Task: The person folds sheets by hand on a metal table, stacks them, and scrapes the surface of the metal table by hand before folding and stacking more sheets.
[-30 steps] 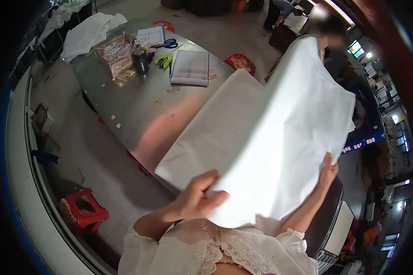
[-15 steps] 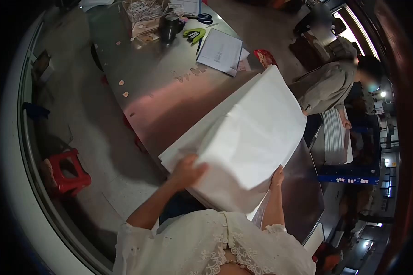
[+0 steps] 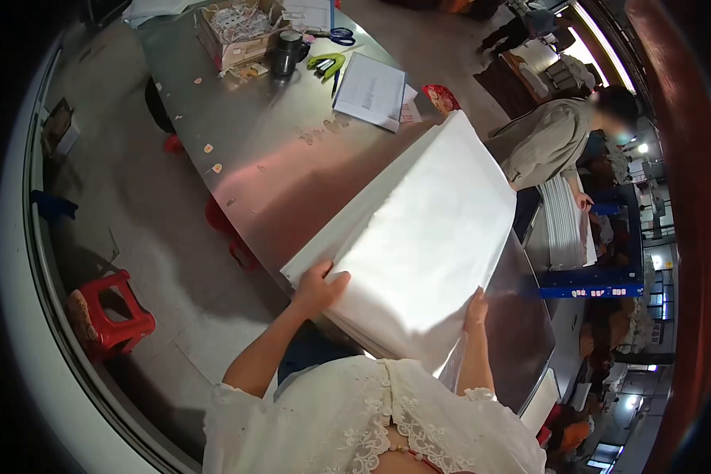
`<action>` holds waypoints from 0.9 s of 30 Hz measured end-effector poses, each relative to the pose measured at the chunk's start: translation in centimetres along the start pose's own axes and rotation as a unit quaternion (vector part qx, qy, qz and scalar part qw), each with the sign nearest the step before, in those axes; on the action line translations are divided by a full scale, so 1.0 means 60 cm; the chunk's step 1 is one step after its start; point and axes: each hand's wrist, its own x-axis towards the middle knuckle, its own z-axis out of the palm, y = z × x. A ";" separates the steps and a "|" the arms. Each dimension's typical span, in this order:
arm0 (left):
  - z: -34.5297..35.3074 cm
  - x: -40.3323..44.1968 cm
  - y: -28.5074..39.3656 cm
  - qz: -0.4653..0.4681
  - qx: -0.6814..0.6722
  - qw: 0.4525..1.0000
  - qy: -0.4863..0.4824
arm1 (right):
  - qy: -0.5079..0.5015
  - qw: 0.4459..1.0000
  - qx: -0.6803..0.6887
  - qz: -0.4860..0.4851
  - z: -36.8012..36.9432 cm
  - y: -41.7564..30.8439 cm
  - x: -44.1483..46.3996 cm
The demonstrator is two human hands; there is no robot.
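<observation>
Head view: a folded white sheet of limp, cloth-like material (image 3: pixel 438 221) is held at its near edge by both hands. Its left-hand fold is clamped between thumb and fingers by the left hand (image 3: pixel 317 291). Its near-right edge is touched by the right hand (image 3: pixel 475 310); the fingers are mostly hidden, so whether that grip is closed cannot be told. The sheet is laid over more white layers, across the right side of a shiny grey metal table (image 3: pixel 253 170). Beyond it, a white printed page (image 3: pixel 370 91), a yellow-green hand tool (image 3: pixel 325 65), a black cylindrical mug (image 3: pixel 287 55), dark-blue-handled scissors (image 3: pixel 340 35) and a brown open-topped box (image 3: pixel 253 53) are seen. At right, a white layered stack (image 3: pixel 567 229) is touched by a co-worker's hand (image 3: pixel 583 201). At left, a red plastic stool (image 3: pixel 138 320) is placed on the floor.
</observation>
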 end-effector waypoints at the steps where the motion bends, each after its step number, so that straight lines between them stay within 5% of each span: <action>1: 0.000 0.000 0.000 0.024 0.009 1.000 0.008 | -0.002 1.000 -0.010 -0.016 -0.020 -0.009 0.002; 7: -0.039 -0.012 0.055 -0.030 -0.133 0.990 -0.029 | -0.023 0.993 -0.052 -0.108 -0.071 -0.092 -0.077; 11: -0.062 -0.013 -0.006 0.000 -0.023 1.000 -0.002 | -0.021 0.993 -0.110 -0.025 0.015 0.017 -0.066; 14: -0.053 -0.005 -0.018 -0.006 0.076 0.997 0.026 | 0.050 0.977 -0.182 -0.099 0.043 0.054 -0.053; 19: -0.043 0.004 -0.030 0.061 0.007 0.996 0.059 | 0.000 0.993 -0.087 -0.075 0.030 0.072 -0.074; 23: -0.039 0.004 -0.011 0.137 0.152 0.977 0.065 | -0.033 0.999 -0.006 -0.030 0.025 0.076 -0.093; 27: -0.041 0.002 0.029 0.091 0.231 0.969 -0.009 | -0.069 0.996 0.044 -0.022 0.004 0.067 -0.145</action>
